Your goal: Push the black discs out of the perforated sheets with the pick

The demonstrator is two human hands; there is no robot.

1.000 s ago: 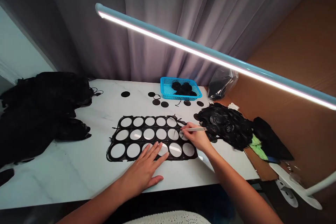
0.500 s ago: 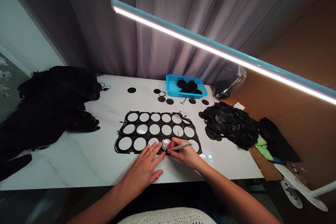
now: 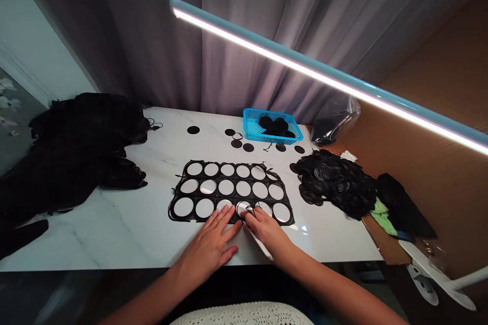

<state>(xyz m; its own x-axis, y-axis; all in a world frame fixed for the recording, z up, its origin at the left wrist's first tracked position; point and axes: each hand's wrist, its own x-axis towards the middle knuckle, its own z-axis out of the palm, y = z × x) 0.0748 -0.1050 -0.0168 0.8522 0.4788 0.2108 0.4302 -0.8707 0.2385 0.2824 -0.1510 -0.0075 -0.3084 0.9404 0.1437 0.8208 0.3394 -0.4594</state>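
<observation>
A flat black sheet [image 3: 236, 196] with rows of round holes lies on the white marbled table. My left hand [image 3: 214, 237] rests with spread fingers on the sheet's near edge and the table, holding nothing. Close beside it, my right hand [image 3: 266, 232] is closed round a slim white tool [image 3: 262, 246], whose handle slants down toward the table's front edge. Thin black strands [image 3: 251, 207] show at the right fingertips, over a hole in the nearest row. The tool's tip is hard to make out.
A blue basket [image 3: 273, 137] with black pieces stands at the back. Black discs [image 3: 193, 130] lie nearby. Black heaps [image 3: 335, 177] sit right and left. A lit tube lamp [image 3: 305, 67] crosses overhead; its white base [image 3: 438, 274] is at the right.
The tool in my right hand has swung from pointing rightward to slanting down toward the table's front edge. Thin strands now stick up by the right fingers. The view has shifted slightly.
</observation>
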